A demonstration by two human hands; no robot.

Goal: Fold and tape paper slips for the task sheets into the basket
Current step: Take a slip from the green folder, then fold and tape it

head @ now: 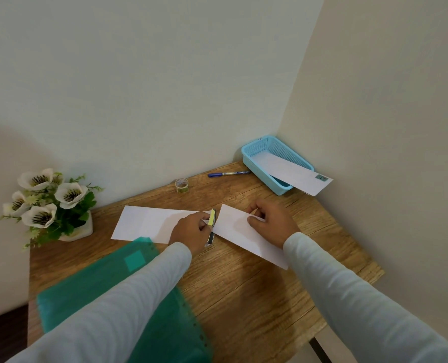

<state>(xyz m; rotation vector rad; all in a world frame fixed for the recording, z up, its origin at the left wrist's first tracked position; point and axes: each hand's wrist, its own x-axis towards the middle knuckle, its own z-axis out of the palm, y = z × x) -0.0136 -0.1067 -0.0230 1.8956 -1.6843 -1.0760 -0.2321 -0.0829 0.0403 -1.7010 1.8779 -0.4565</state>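
Note:
Two white paper slips lie on the wooden table. The left slip (149, 222) lies flat; the right slip (233, 231) lies at an angle under my right hand (270, 221), whose fingers curl round its far edge. My left hand (191, 230) grips a small yellow-and-black cutter (212, 221) between the two slips. A light blue basket (275, 163) stands in the far right corner. In it lies a folded slip (293, 171) with a tape patch, sticking out over the rim. A small tape roll (181, 185) stands near the back edge.
A blue pen (228, 174) lies by the basket. A pot of white flowers (50, 203) stands at the left edge. A green plastic folder (128, 297) covers the near left of the table, under my left sleeve. Walls close in at the back and right.

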